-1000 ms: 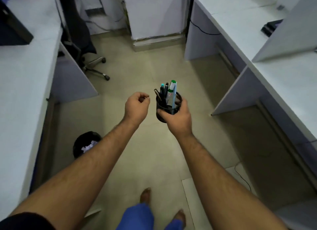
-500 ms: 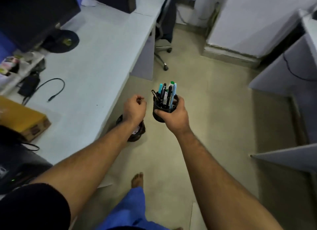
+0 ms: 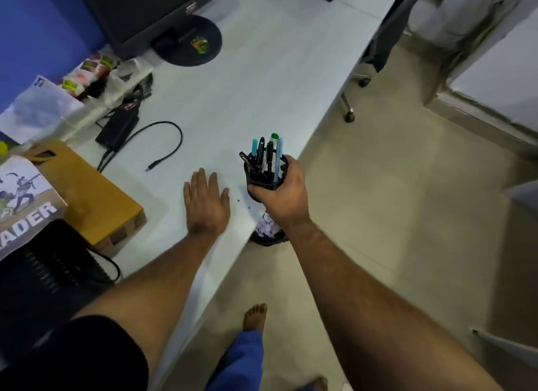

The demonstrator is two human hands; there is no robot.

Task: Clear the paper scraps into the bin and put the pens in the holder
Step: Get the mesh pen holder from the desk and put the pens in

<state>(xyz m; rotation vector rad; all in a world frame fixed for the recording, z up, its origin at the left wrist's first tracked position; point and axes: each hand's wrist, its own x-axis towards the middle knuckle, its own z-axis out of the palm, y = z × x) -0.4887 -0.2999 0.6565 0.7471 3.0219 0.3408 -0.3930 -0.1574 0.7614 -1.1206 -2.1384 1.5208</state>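
Observation:
My right hand (image 3: 283, 195) grips a black mesh pen holder (image 3: 263, 176) just above the desk's near edge. Several pens (image 3: 266, 153) stand upright in it, among them a green-capped marker and light blue ones. My left hand (image 3: 205, 201) lies flat and open on the white desk (image 3: 247, 84), a little left of the holder. On the floor below the desk edge sits a black bin (image 3: 267, 233) with crumpled white paper scraps (image 3: 266, 224) inside, partly hidden by my right wrist.
A monitor with a round black base (image 3: 189, 41) stands at the desk's back. A black adapter with a loose cable (image 3: 139, 137), a brown cardboard box (image 3: 96, 198), a printed booklet (image 3: 23, 201) and small clutter fill the left. An office chair (image 3: 375, 50) stands behind the desk.
I have turned left toward the desk. My left hand opened from a fist and came down flat on the desk. The holder in my right hand moved over the desk edge.

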